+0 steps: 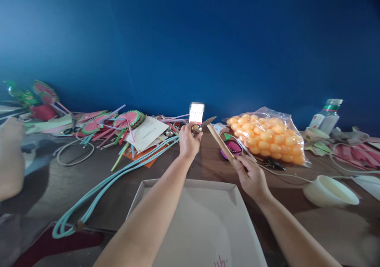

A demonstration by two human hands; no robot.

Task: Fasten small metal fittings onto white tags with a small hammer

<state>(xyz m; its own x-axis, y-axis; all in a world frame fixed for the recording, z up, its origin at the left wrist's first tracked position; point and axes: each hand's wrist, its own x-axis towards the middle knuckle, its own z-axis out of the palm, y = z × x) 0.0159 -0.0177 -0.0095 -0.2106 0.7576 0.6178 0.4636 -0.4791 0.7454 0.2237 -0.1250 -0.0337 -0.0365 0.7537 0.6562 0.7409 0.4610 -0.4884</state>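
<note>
Above the tray [139, 192], left fingers [190, 134] clasp a phone [196, 113]; right fingers [245, 164] seemingly pinch a stick [221, 142]

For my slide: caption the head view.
Left hand lifts a phone, right hand grips a wooden stick above a tray.

I can't read the card [196, 113] above my left hand [189, 140]; its face is blurred out. At the far left edge of the frame another person's arm [10, 156] is cut off. The white tray [208, 219] runs off the bottom edge, and the plastic bottle [325, 116] at upper right is too blurred to identify its label.
</note>
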